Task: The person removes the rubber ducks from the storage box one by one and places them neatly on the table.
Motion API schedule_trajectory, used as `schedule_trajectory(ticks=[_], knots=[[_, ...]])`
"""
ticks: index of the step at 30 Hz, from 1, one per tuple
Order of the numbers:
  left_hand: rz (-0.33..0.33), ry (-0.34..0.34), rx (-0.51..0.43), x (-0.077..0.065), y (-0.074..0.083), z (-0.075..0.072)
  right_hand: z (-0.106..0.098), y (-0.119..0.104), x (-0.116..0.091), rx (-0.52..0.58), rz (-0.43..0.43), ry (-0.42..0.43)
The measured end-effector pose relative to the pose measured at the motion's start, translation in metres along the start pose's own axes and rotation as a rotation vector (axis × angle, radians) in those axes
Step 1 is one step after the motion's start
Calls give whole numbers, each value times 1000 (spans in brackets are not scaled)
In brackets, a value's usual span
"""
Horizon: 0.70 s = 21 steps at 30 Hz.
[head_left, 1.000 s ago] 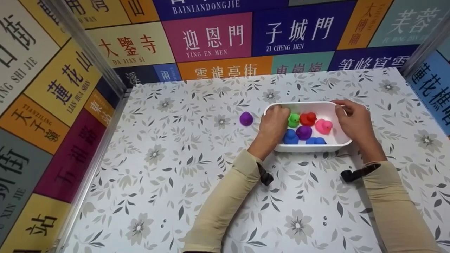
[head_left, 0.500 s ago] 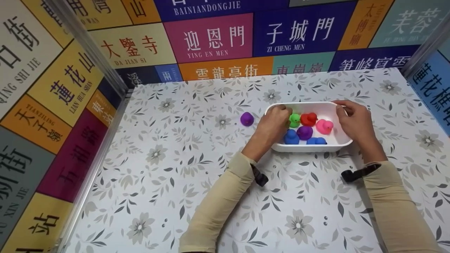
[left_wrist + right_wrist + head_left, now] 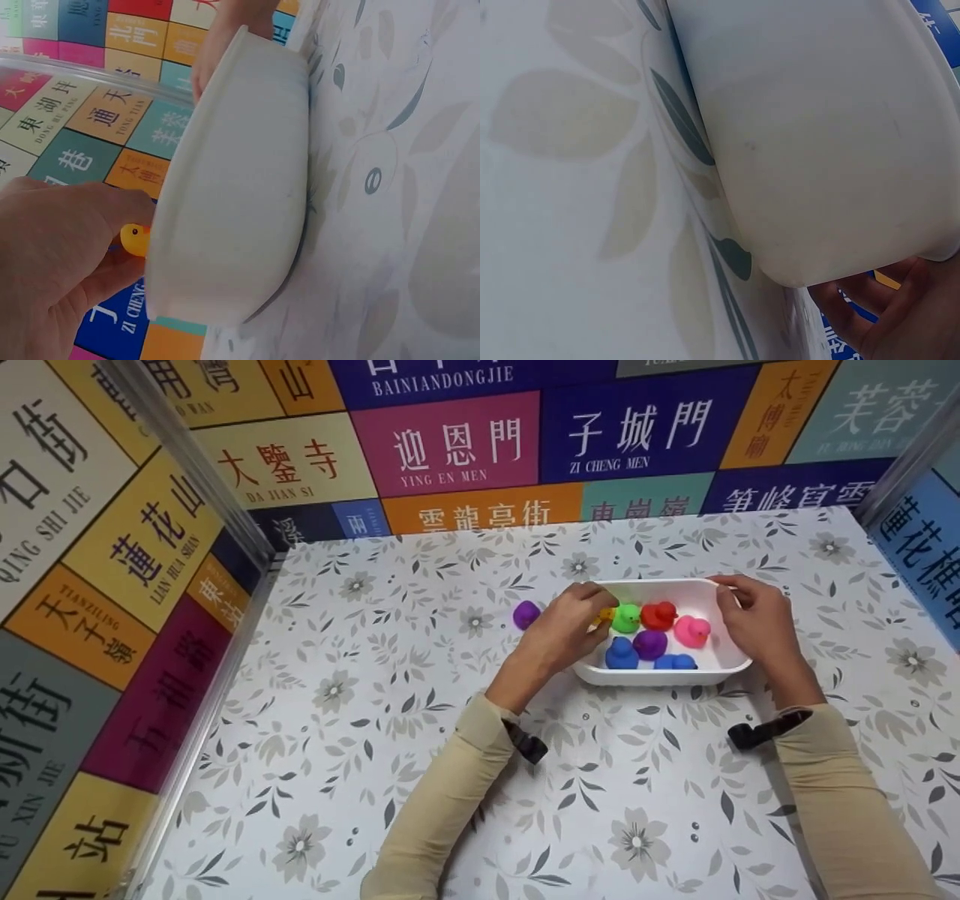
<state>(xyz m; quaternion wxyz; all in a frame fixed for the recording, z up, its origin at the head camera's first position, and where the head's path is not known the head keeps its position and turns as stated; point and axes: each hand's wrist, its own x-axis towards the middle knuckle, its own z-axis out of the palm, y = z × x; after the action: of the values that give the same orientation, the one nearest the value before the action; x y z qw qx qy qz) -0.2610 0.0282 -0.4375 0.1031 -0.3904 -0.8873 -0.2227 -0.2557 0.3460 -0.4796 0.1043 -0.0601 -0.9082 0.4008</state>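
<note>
Head view, near to far: tan sleeves (image 3: 435, 810); white tub (image 3: 660, 678) on leaf-patterned table (image 3: 420, 720); inside, two blue ducks (image 3: 622, 655) at near side, purple duck (image 3: 650, 646) behind, then pink duck (image 3: 690, 631), green duck (image 3: 626, 619), red duck (image 3: 658, 616); left hand (image 3: 568, 628) pinching yellow duck (image 3: 134, 240) at tub's left end; right hand (image 3: 761, 621) gripping rim's far right corner; second purple duck (image 3: 526, 615) left of tub; sign-covered wall (image 3: 450, 442) farthest

The left forearm (image 3: 442, 791) slants forward and inward, the left hand (image 3: 564, 628) pinching with its fingers (image 3: 602, 595); the right forearm (image 3: 844, 784) reaches forward, the right hand (image 3: 763, 619) curled into a grip.
</note>
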Motion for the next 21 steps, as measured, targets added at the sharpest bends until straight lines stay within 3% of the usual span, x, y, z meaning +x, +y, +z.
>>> schedule_trajectory(ticks=[11, 21], knots=[[11, 58, -29, -24, -9, -17, 0, -1, -1, 9, 9, -1], [27, 128, -31, -50, -31, -27, 1, 0, 1, 15, -6, 0]])
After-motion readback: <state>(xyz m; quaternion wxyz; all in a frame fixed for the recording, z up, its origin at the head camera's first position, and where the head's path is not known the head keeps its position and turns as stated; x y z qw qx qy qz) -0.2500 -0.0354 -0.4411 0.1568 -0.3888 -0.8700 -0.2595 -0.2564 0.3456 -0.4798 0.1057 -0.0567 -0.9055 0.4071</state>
